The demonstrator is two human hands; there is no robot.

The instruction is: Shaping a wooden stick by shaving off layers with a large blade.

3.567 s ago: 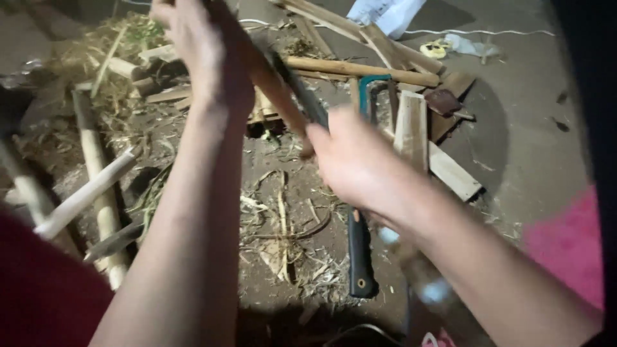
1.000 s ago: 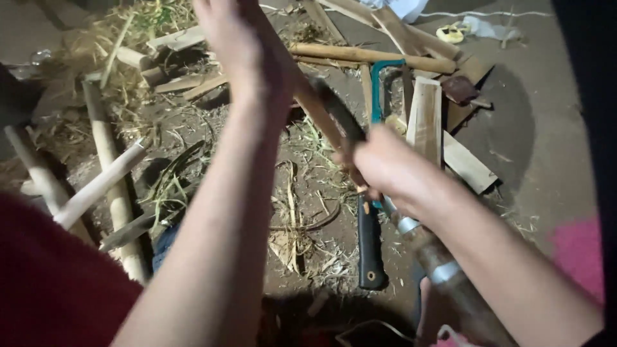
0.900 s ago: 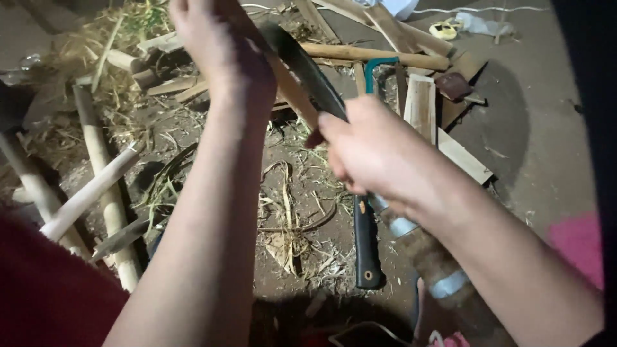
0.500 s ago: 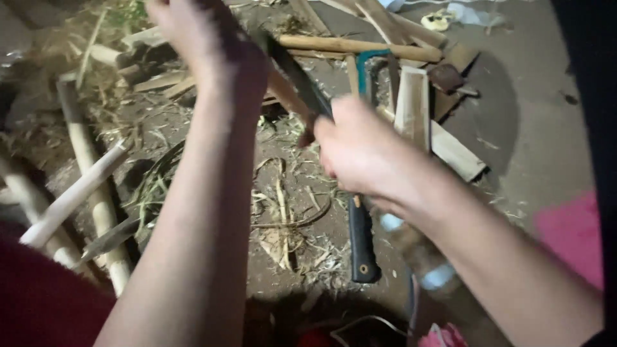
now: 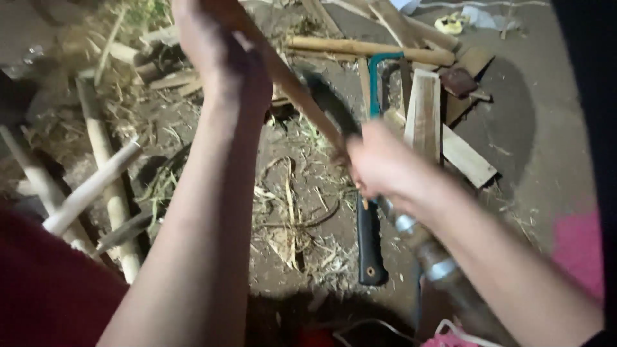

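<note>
Blade (image 5: 328,103) lower; beside right hand (image 5: 385,164)

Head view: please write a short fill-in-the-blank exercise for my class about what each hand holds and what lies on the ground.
1. The left hand grips a slim ____ stick.
2. The right hand presses a dark ____ against that stick.
3. The saw on the ground has a ____ handle.

Missing words: wooden; blade; black
</note>
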